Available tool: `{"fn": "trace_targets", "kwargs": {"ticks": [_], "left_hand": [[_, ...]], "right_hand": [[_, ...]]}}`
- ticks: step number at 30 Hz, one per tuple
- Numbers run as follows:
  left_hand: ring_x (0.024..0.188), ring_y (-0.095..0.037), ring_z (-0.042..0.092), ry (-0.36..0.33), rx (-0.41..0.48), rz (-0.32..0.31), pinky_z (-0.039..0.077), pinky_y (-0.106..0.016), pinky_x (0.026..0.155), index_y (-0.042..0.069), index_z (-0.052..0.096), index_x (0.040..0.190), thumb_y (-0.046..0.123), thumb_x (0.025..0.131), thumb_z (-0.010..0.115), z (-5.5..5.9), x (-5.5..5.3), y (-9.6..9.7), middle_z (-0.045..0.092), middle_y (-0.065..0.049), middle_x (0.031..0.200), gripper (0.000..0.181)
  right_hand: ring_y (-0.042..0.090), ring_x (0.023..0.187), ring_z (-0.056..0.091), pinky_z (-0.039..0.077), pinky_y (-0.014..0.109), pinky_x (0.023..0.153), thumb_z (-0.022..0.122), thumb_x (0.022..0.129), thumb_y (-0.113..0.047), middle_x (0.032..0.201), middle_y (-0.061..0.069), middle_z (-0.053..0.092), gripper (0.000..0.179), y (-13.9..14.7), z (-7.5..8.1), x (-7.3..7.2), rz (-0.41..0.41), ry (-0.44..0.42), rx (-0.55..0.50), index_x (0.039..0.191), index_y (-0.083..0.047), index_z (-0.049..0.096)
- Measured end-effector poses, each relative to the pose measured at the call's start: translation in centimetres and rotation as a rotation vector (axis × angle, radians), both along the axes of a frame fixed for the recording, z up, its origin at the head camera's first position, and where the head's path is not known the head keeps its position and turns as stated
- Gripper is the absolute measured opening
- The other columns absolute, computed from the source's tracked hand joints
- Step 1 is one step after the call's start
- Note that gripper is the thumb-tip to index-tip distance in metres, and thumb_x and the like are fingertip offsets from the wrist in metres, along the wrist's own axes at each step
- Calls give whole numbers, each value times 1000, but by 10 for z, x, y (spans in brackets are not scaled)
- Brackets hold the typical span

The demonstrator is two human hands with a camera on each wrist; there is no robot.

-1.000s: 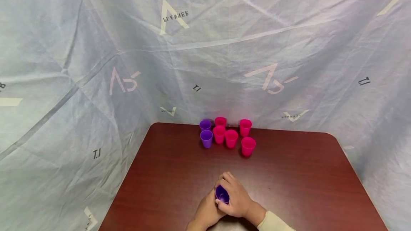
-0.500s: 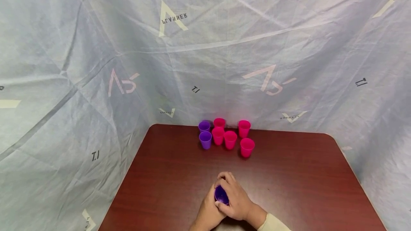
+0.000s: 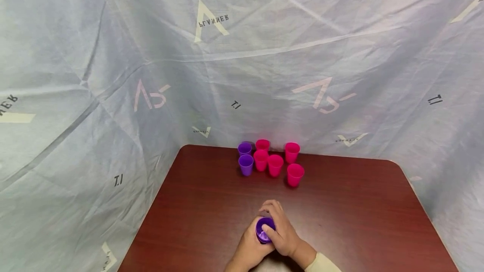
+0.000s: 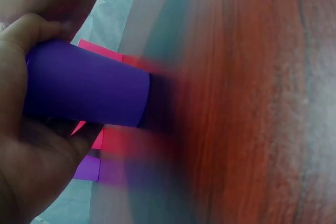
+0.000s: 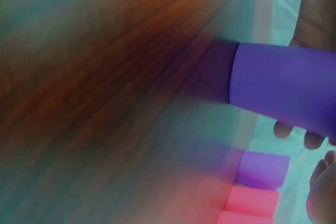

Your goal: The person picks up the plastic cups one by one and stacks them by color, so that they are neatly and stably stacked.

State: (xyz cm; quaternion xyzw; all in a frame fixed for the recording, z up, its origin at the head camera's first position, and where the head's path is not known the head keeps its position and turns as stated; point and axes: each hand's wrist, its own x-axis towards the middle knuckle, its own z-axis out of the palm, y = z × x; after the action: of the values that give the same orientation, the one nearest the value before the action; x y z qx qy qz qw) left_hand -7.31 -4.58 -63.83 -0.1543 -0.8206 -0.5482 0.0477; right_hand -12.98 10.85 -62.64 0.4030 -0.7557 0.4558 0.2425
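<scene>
A purple cup stands mouth up between my two hands at the front of the table, a second rim line showing just under its lip. My left hand wraps around its side, thumb and fingers on opposite faces in the left wrist view. My right hand reaches over from the right, its thumb lying across the cup's mouth and its other fingers extended past the far rim. The cup's base hovers close over the wood in both wrist views. In the right wrist view, right fingertips sit beside the cup's upper part.
Toward the back of the brown table stand two upright purple cups and several pink cups. The rightmost pink cup is slightly nearer. A pale printed cloth hangs around the table's back and sides.
My right hand's fingers have lifted off the cup's rim, and its thumb has moved over the mouth, so more of the cup shows. My left hand keeps its grip.
</scene>
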Motion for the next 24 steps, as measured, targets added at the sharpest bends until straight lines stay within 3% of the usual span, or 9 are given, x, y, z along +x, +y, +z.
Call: {"fn": "trace_targets", "kwargs": {"ticks": [8, 13, 16, 19, 24], "left_hand": [[107, -16, 72, -23, 42, 16, 59, -32, 95, 22, 59, 134, 15, 82, 86, -5, 1, 2, 74, 1, 120, 59], [106, -10, 70, -29, 34, 39, 58, -31, 94, 21, 60, 133, 16, 81, 87, -2, 3, 2, 74, 2, 117, 59], [101, -5, 68, -33, 19, 58, 59, -30, 91, 21, 62, 129, 14, 77, 88, 0, 3, 3, 74, 4, 112, 58], [97, -3, 68, -41, 17, 69, 59, -30, 88, 21, 64, 126, 10, 72, 86, 2, 3, 4, 74, 5, 107, 60], [95, -4, 68, -43, 31, 74, 59, -30, 87, 21, 64, 125, 6, 69, 86, 3, 2, 6, 74, 4, 105, 61]], "right_hand": [[22, 101, 56, 46, 28, 90, 60, 90, -5, 115, 6, 62, 35, 7, -6, -15, -34, -63, -20, 125, -9, 61], [19, 101, 57, 48, 28, 90, 64, 85, 2, 111, 6, 64, 36, 4, -4, -27, -42, -56, -77, 119, -10, 63], [18, 103, 58, 46, 27, 93, 66, 88, 0, 110, 6, 64, 31, 3, -1, -36, -72, -65, -86, 117, -10, 64], [19, 108, 59, 44, 28, 98, 68, 90, -1, 113, 7, 65, 28, 2, 1, -46, -113, -93, -48, 117, -8, 65], [24, 124, 59, 48, 40, 106, 72, 94, -11, 127, 10, 65, 32, -4, 9, -63, -174, -114, 118, 124, -5, 65]]}}
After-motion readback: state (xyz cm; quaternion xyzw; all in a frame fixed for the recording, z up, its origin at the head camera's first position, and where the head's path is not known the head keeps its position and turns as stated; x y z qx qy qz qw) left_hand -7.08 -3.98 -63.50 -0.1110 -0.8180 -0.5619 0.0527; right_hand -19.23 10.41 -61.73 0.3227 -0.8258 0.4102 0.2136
